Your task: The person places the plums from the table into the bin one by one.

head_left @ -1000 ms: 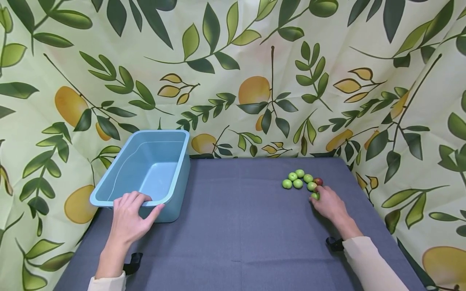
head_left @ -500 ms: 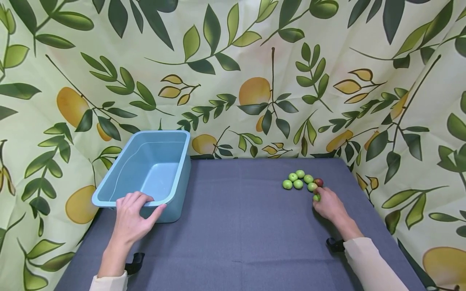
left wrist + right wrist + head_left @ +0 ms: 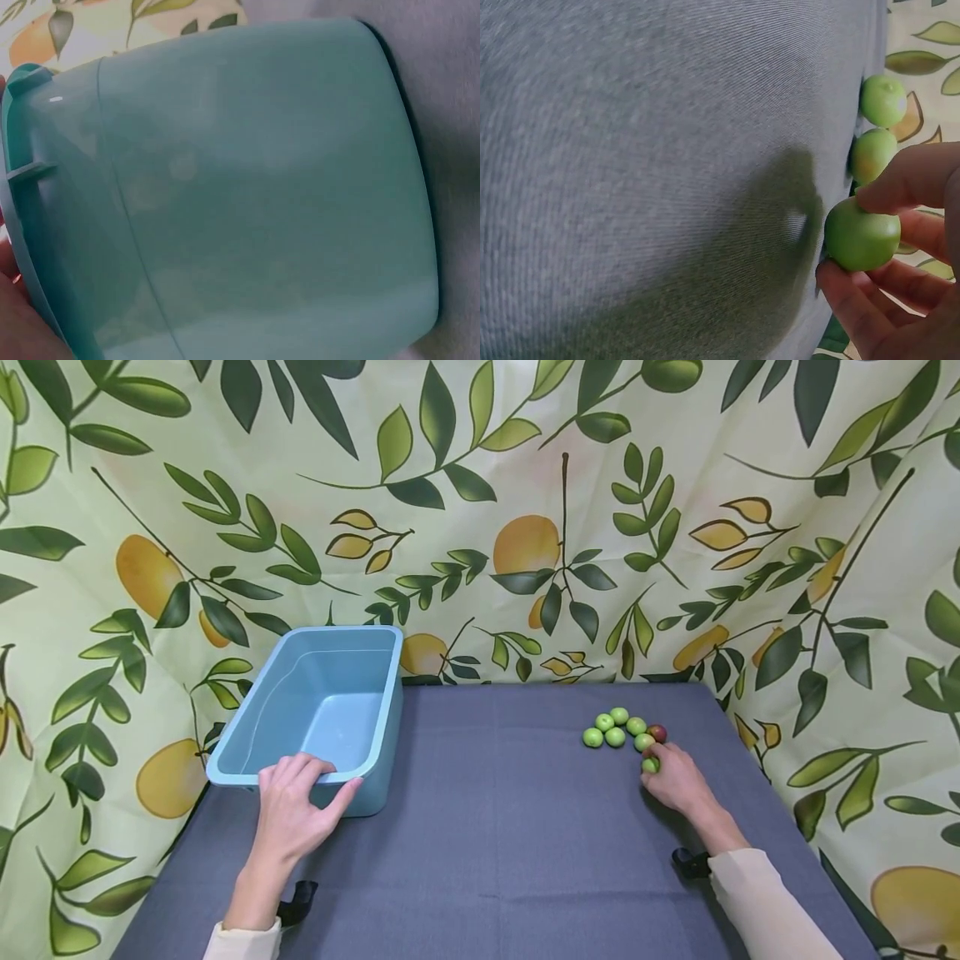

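At the left of the head view, my left hand (image 3: pixel 295 810) grips the near rim of a light blue plastic tub (image 3: pixel 352 664), fingers over the edge and thumb spread along the outside. The tub's outer wall (image 3: pixel 247 180) fills most of the left wrist view. My right hand (image 3: pixel 680 782) pinches a small round green fruit (image 3: pixel 862 235) between thumb and fingers, close over the cloth. Beyond it lie several similar green fruits (image 3: pixel 615 737) and a dark red one (image 3: pixel 657 732), whose near side is partly hidden by the hand.
A grey-blue cloth (image 3: pixel 487 827) covers the table. Behind and along both sides hangs a curtain (image 3: pixel 450 527) printed with leaves and fruit, close to the tub's far side. The fruit group sits near the table's back right corner.
The tub has shifted a little to the right, with my left hand on its rim. My right hand stays almost in place, turning the pinched green fruit slightly.
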`<action>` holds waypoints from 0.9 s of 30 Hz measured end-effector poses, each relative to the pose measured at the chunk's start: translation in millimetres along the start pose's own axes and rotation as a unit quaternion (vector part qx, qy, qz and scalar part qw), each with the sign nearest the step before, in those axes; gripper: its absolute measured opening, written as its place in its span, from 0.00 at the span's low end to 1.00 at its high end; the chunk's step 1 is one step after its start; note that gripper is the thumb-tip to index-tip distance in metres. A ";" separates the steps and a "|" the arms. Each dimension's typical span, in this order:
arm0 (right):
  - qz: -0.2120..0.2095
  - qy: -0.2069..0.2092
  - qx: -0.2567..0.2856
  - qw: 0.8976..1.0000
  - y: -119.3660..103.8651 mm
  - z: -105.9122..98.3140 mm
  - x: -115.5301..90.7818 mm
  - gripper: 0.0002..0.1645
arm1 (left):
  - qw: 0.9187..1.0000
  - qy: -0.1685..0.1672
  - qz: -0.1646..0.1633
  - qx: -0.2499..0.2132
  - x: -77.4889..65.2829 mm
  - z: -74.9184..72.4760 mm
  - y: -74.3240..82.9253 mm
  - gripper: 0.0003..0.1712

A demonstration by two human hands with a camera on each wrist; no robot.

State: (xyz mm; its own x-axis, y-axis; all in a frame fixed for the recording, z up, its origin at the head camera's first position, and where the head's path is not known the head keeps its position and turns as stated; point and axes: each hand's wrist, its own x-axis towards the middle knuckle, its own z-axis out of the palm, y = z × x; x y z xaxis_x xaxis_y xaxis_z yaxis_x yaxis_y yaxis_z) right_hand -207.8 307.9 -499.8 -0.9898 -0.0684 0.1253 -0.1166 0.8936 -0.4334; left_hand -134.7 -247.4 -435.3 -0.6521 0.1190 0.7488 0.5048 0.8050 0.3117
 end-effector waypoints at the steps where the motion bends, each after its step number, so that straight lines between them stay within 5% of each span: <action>1: -0.002 0.003 0.004 1.000 0.1 0.2 0.6 0.15 | 1.000 0.002 0.000 0.000 0.1 1.4 1.6 0.17; 27: 0.042 0.016 0.132 0.990 -8.9 -0.7 -5.6 0.19 | 1.000 0.014 0.012 -0.006 2.2 29.0 36.2 0.18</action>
State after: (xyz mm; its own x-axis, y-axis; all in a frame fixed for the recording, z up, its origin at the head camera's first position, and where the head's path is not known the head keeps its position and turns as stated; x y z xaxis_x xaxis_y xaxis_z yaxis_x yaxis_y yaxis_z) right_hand -201.1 300.7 -496.0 -0.9942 0.0194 0.1057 -0.0557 0.7481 -0.6613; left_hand -134.3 -201.1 -439.3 -0.6234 0.1219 0.7723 0.5270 0.7952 0.2999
